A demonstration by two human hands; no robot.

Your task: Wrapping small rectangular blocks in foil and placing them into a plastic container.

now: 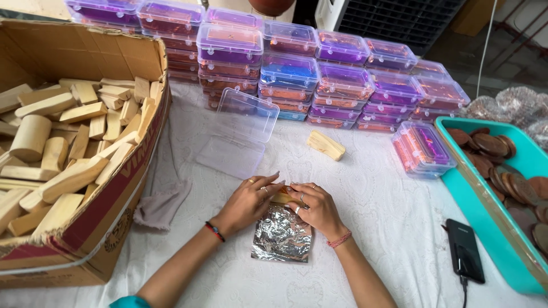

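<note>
The left hand and the right hand sat close together near the bottom middle of the desk, which had a white cloth on it. Both hands were closed around a small wooden piece, pinching it between the fingers. The piece lay at the top edge of a shiny silver foil sheet, which was flat on the desk just under the hands.

At 9 o'clock from the hands lay a grey rag. Past it stood a big cardboard box full of pale wooden blocks. At 4 o'clock a black phone lay with a cable in it. Beside it, at 3 o'clock, sat a teal tray holding brown round discs.

At 12 o'clock an empty clear box lay with its lid up. At 1 o'clock one more wooden block lay alone. At 2 o'clock a small filled plastic box stood by itself. Far back, many stacked plastic boxes with purple, orange and blue insides ran in a long row
</note>
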